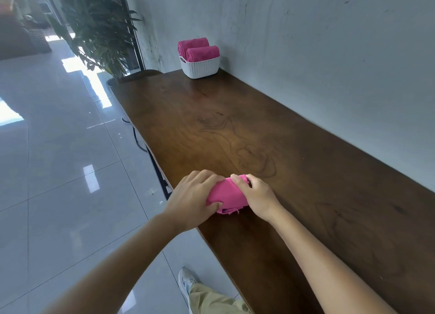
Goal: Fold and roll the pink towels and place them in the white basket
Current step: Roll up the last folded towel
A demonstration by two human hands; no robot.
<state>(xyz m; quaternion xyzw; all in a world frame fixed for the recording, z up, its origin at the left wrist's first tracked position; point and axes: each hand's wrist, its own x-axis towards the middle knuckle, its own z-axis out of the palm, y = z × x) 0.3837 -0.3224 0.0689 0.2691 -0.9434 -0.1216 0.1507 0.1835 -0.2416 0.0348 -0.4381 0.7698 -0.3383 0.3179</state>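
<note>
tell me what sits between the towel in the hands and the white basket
Nothing: the head view shows bare table between the pink towel, gripped by left hand and right hand, and the white basket.

Reaches forward with both bare forearms, converging on the pink towel (pixel 227 194). Grips its left end with the left hand (pixel 195 196), fingers curled over the top, thumb pressed on the near side. Holds its right end with the right hand (pixel 256 194), fingers curled over.

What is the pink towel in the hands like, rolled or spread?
Rolled: the pink cloth towel is a small thick bundle, gripped by the left hand and right hand.
</note>
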